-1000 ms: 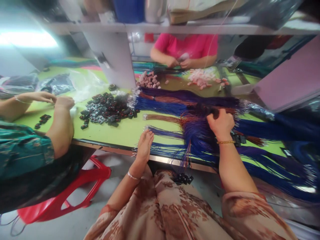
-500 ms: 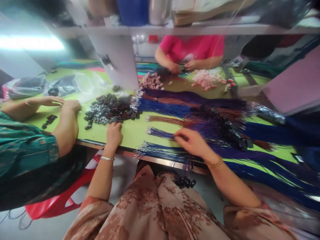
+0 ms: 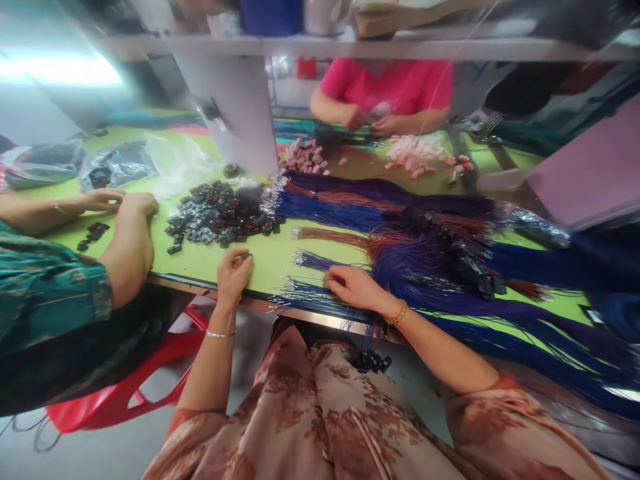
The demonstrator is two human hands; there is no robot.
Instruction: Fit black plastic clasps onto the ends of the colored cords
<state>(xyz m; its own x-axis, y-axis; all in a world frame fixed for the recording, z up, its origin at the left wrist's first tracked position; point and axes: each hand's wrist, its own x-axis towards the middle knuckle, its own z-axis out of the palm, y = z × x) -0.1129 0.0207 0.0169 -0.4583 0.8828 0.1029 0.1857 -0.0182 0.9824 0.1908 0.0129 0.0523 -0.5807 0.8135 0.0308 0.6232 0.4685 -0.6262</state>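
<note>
Head view: left hand (image 3: 233, 277) over yellow-green tabletop (image 3: 193, 263), fingers closed on small black plastic piece (image 3: 245, 255), its details too small to read. Piece lies at fingertips, near pile of small black plastic connectors (image 3: 220, 213). Right hand (image 3: 355, 287) rests at bundle of thin blue wires with silver tips (image 3: 315, 261), fingers bent; cannot tell if wire is gripped. Piece probably light, stiff; best held by sides. Wires look light, limp, perhaps slippery; better pinch close behind tips, which may bend.
</note>
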